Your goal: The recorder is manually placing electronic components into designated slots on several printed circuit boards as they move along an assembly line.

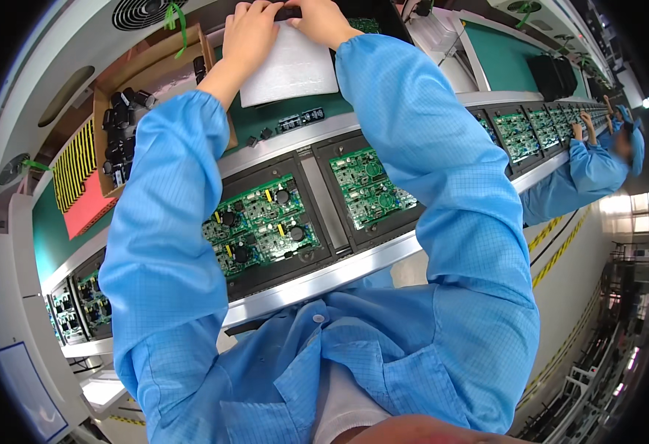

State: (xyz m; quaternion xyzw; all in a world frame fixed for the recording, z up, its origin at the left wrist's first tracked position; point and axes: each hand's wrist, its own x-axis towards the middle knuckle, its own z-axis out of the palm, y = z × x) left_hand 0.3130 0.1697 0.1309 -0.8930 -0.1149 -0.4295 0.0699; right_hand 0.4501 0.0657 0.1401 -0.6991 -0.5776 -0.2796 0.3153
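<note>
Both arms reach far forward in blue sleeves over a white foam slab (291, 70) lying on a green mat. My left hand (249, 35) and my right hand (323, 22) meet at the slab's far edge, fingers closed on a small black part (287, 12) between them. The picture's top edge cuts off some of the fingertips. Nearer me, several black cylindrical capacitors (302, 120) lie in a row on the mat. Below my arms, green circuit boards (272, 226) sit in black carrier trays; another board (369, 185) is partly covered by my right sleeve.
An open cardboard box (184, 55) with loose black capacitors (121, 122) stands at left, beside a pink block (88, 207) and a yellow-black striped panel (75, 166). The metal conveyor rail (324, 277) runs across. At right, a co-worker in blue (587, 170) handles boards along the line.
</note>
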